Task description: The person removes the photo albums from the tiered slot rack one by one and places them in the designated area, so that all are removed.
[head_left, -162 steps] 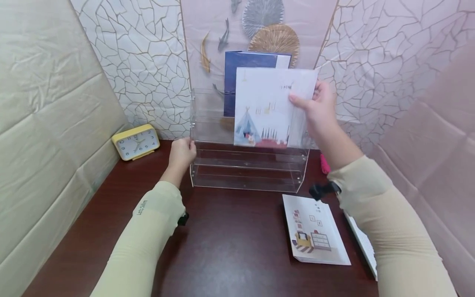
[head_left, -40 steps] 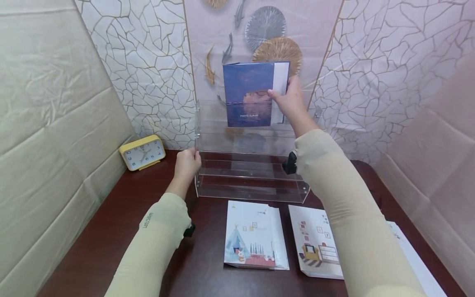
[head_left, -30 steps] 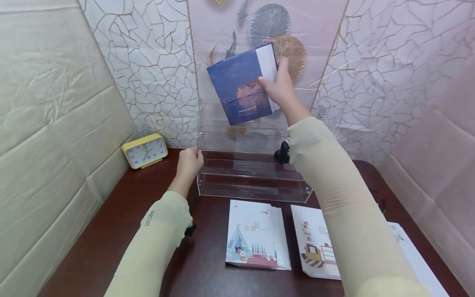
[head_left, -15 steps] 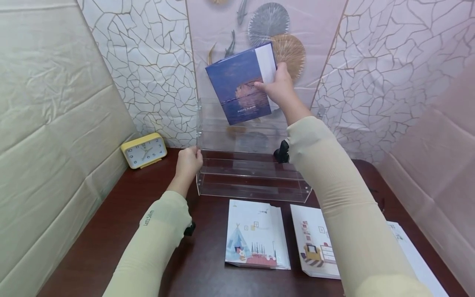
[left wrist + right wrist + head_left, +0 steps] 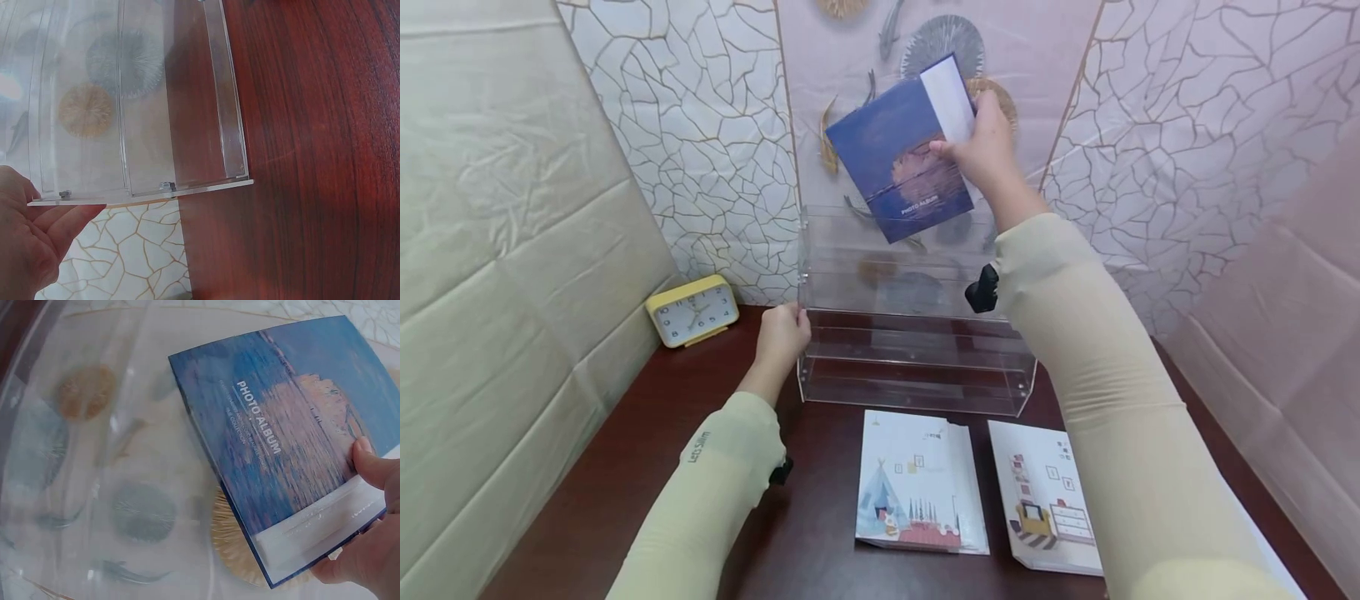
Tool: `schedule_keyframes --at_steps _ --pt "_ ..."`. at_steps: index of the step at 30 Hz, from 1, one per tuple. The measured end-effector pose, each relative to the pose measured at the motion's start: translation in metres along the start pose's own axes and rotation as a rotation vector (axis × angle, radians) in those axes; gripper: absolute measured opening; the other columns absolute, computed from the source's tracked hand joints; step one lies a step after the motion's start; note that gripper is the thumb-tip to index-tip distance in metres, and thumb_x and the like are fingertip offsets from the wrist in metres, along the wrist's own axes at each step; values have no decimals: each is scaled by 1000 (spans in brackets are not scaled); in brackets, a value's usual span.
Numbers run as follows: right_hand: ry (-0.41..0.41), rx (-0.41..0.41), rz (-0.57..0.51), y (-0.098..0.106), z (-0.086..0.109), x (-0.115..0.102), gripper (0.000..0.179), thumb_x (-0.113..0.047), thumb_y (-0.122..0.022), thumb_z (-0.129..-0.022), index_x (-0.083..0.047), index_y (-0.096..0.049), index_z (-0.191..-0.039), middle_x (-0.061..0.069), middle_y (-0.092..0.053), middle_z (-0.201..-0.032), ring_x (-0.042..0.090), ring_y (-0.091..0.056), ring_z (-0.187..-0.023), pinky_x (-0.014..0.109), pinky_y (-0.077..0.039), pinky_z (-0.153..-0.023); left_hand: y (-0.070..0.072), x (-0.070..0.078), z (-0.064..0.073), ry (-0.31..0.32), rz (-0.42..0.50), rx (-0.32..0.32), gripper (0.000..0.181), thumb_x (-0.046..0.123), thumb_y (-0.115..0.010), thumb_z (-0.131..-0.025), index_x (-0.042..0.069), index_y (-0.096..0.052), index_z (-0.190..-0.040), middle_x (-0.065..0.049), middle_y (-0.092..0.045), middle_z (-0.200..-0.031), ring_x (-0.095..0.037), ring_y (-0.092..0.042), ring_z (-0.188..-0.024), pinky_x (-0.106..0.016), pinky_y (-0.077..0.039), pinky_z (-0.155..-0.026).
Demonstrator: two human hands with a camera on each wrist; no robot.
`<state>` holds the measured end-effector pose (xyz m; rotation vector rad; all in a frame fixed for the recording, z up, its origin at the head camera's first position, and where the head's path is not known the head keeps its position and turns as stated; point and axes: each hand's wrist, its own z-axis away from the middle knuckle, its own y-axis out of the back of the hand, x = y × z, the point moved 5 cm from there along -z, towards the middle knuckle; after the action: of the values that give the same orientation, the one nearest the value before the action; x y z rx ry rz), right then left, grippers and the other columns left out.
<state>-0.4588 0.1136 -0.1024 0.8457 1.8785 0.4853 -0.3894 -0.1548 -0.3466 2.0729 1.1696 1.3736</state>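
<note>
A blue photo album (image 5: 891, 146) with a white strip along one side is tilted in the air above the clear acrylic rack (image 5: 917, 387). My right hand (image 5: 991, 146) grips it by the white-strip edge, thumb on the front cover, as the right wrist view also shows for the album (image 5: 281, 431). At the rack's left side panel, my left hand (image 5: 782, 337) holds the edge; in the left wrist view the fingers of that hand (image 5: 31, 237) wrap the clear panel's rim. The rack's tiers hold no albums.
On the dark red table (image 5: 805, 533) before the rack lie a white album with a tent picture (image 5: 917, 492) and another with an armchair picture (image 5: 1045, 508). A further white item is partly behind my right sleeve. A yellow clock (image 5: 692, 311) stands at left.
The tent-picture album went from my right hand to the table. My right hand then took the blue photo album, lifted it off the rack and tilted it. My left hand stayed at the rack.
</note>
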Motion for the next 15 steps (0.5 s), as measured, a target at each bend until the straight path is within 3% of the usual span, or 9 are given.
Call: schedule_keyframes --at_steps 10,15 --pt "38 2 4 18 3 -9 71 -30 -73 -81 -8 -32 -135 6 -45 -134 16 -44 -119 24 -31 -99 1 1 -1 -16 -9 9 35 6 -51 -91 7 -38 -59 -5 -38 -52 -22 -37 -52 -33 -36 -52" --pt "35 -10 -118 26 13 -10 67 -27 -73 -81 -9 -32 -131 6 -46 -134 16 -43 -119 26 -32 -100 0 0 0 -11 -14 8 34 6 -51 -91 8 -38 -59 -5 -38 -52 -22 -37 -53 -34 -37 -53"
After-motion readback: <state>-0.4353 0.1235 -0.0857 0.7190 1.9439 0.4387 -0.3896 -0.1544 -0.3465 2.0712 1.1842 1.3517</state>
